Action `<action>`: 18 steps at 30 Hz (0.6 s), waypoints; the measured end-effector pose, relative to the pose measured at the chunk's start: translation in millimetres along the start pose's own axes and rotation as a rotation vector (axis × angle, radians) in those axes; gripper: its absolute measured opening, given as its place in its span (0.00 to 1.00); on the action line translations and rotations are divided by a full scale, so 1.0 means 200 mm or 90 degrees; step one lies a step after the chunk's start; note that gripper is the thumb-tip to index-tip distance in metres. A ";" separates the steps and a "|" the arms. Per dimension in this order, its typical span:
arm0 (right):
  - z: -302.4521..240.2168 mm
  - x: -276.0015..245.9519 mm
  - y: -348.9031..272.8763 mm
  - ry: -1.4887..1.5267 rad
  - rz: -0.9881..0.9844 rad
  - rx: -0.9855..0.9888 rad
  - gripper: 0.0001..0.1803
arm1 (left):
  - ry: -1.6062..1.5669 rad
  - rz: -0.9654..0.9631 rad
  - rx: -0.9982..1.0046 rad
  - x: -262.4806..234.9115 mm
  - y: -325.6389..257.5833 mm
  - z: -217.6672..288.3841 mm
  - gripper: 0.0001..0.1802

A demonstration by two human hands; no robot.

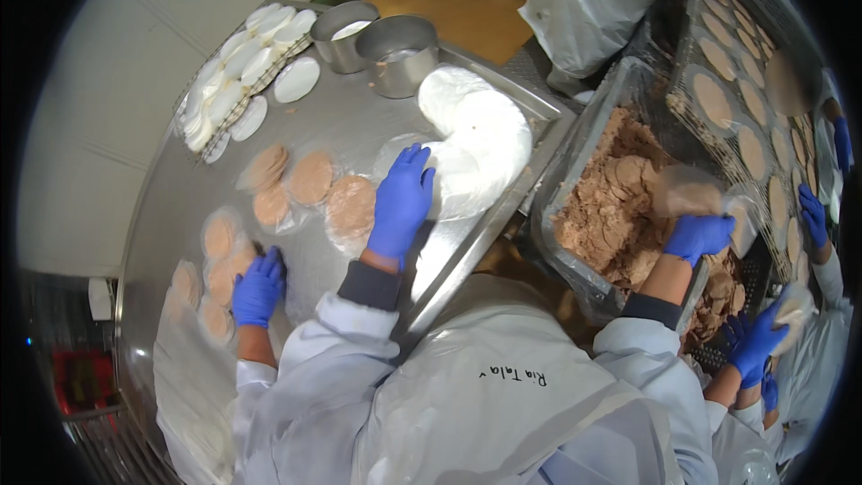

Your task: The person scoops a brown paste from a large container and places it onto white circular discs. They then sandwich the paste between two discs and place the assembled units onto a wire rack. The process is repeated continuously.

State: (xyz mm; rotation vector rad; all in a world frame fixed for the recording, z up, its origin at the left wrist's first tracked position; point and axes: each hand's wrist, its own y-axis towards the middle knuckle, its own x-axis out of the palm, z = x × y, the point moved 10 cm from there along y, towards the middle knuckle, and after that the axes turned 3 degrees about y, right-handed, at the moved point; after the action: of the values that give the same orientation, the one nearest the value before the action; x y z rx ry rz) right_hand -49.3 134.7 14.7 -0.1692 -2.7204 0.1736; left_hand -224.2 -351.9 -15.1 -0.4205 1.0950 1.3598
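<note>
The left hand (401, 202), in a blue glove, lies with its fingers (415, 162) extended and spread, released, resting on the near edge of a fanned stack of white round sheets (480, 139) on the steel surface (359, 117). Nothing is gripped.

The right hand (699, 235), also gloved blue, is inside the grey tub (575, 148) of brown minced mass (611, 207), to the right of the surface. Its fingers are curled against a round patty in clear film (690, 190). Whether the grip is fully closed cannot be told.

Just left of the left hand, flat brown patties on film (350, 205) lie in rows on the surface. A co-worker's gloved hand (259, 287) touches the patties at the lower left. Two metal pots (395, 54) stand at the far edge, beside a wire rack of white discs (238, 67). At right, a tray of patties (736, 117) runs alongside the tub, attended by other gloved hands (759, 337).
</note>
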 end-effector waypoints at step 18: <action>0.02 0.16 0.28 0.078 -0.298 0.301 0.19 | -1.135 -0.378 -0.145 0.87 0.62 1.55 0.20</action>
State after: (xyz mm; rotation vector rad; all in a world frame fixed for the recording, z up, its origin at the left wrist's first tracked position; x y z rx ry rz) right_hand -75.9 194.4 15.3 0.5646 -2.4325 0.6290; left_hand -247.0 21.1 33.5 0.3428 -0.6342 0.7852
